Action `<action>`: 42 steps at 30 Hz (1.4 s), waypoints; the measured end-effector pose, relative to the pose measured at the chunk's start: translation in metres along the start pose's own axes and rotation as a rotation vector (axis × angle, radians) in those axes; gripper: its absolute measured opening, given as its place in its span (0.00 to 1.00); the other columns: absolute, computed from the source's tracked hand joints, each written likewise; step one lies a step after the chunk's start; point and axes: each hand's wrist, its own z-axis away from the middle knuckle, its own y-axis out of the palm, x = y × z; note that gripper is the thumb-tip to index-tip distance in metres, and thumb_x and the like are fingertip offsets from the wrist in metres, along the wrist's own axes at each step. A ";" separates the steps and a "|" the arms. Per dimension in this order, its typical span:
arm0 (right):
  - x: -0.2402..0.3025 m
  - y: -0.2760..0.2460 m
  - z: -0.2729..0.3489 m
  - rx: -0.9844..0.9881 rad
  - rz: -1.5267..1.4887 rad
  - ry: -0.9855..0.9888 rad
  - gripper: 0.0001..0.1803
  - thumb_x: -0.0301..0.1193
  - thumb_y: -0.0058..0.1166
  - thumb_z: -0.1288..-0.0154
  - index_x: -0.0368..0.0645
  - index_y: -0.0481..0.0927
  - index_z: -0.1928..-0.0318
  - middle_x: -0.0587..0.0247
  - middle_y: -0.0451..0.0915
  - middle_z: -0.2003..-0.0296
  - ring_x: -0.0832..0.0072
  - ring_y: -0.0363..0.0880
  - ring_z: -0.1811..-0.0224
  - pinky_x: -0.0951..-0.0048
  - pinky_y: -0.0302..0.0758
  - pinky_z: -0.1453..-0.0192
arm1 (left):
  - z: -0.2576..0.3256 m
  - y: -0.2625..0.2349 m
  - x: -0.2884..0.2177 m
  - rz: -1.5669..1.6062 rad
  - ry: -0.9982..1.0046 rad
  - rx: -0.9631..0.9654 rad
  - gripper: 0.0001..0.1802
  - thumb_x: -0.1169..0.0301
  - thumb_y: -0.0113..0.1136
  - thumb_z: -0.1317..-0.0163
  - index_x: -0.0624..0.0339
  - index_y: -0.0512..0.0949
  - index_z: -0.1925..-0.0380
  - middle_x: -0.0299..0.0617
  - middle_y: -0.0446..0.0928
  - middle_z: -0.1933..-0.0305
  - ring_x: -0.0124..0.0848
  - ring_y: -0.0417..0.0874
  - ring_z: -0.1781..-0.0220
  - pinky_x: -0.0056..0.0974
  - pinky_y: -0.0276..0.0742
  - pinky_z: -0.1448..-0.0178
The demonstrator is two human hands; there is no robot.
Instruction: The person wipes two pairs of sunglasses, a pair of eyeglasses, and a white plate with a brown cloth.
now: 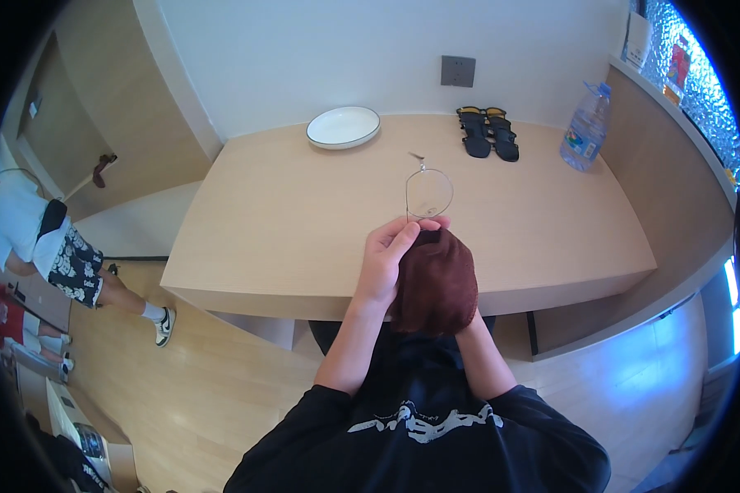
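Note:
My left hand [384, 256] is closed on a pair of thin metal-rimmed eyeglasses [429, 194], held above the near middle of the table. One round clear lens sticks up past my fingertips, with a temple arm reaching away beyond it. The other lens is out of sight behind the cloth and fingers. A dark brown cleaning cloth [437, 287] drapes over my right hand, which grips it right beside my left hand. The cloth covers most of the right-hand fingers; my right forearm [487, 357] shows below it.
On the wooden table [288, 222], a white oval dish [343, 128] stands at the back. Several dark clip-on sunglass lenses [489, 135] lie right of it, near a clear water bottle [585, 130]. A curved partition [674, 156] bounds the right. People [45, 230] are at far left.

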 end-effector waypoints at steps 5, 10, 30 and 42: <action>-0.008 -0.006 0.005 0.037 -0.244 0.273 0.25 0.34 0.61 0.61 0.43 0.72 0.58 0.56 0.75 0.61 0.58 0.76 0.60 0.65 0.73 0.57 | -0.001 0.012 -0.005 -0.025 -0.069 -0.002 0.16 0.69 0.44 0.32 0.70 0.79 0.64 0.49 0.79 0.56 0.32 0.77 0.51 0.36 0.69 0.43; 0.027 -0.035 -0.032 0.306 0.060 0.008 0.17 0.32 0.59 0.62 0.44 0.76 0.65 0.57 0.75 0.61 0.59 0.74 0.60 0.66 0.73 0.58 | -0.008 -0.008 0.003 0.032 0.060 -0.197 0.17 0.65 0.46 0.32 0.71 0.76 0.64 0.52 0.78 0.55 0.37 0.77 0.50 0.39 0.70 0.41; 0.011 -0.008 -0.018 0.031 -0.754 0.443 0.17 0.33 0.56 0.45 0.46 0.74 0.54 0.64 0.77 0.58 0.69 0.74 0.53 0.68 0.66 0.42 | -0.018 -0.005 -0.010 0.179 0.210 -0.227 0.15 0.67 0.39 0.29 0.64 0.70 0.69 0.48 0.77 0.64 0.47 0.77 0.48 0.44 0.69 0.40; -0.031 -0.022 -0.022 0.335 0.070 -0.178 0.10 0.37 0.50 0.49 0.52 0.77 0.65 0.68 0.77 0.63 0.71 0.72 0.50 0.50 0.44 0.30 | 0.002 -0.025 -0.052 0.339 0.210 -0.087 0.14 0.64 0.40 0.30 0.58 0.67 0.73 0.39 0.71 0.72 0.37 0.78 0.68 0.47 0.74 0.49</action>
